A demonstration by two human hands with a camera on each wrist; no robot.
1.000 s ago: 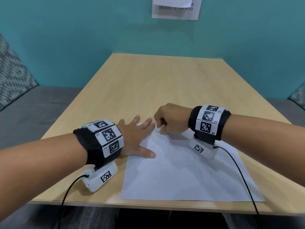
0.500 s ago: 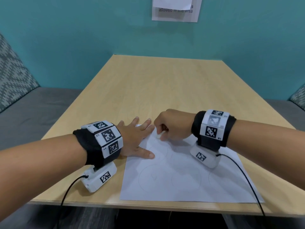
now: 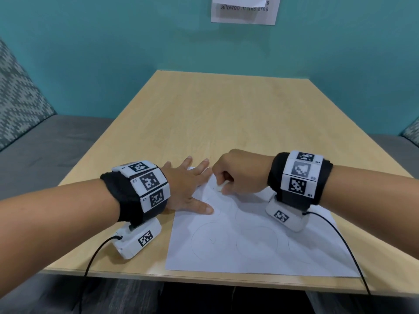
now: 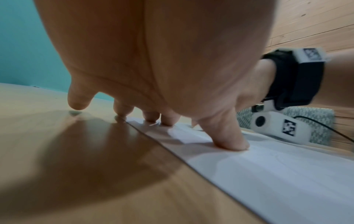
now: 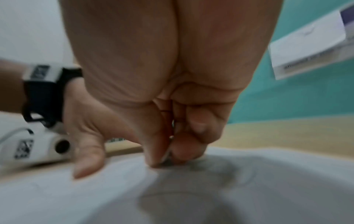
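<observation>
A white sheet of paper (image 3: 260, 241) with faint pencilled circles lies near the front edge of the wooden table (image 3: 226, 114). My left hand (image 3: 188, 186) lies flat with spread fingers on the sheet's far left corner, thumb (image 4: 229, 141) pressing the paper (image 4: 277, 174). My right hand (image 3: 235, 175) is curled and pinches a small white eraser (image 3: 219, 188) whose tip touches the paper just right of the left fingers. In the right wrist view the thumb and fingers (image 5: 162, 151) close tightly around the eraser against the sheet (image 5: 249, 189).
The table's far half is bare wood. Grey bench seats (image 3: 45, 150) with patterned cushions (image 3: 15, 103) flank it, and a teal wall carries a printed notice (image 3: 243, 10). Black cables (image 3: 340, 241) trail from both wrist cameras over the front edge.
My right hand has slid a little toward me and right across the paper with the eraser. The left hand stays pressed on the sheet's corner.
</observation>
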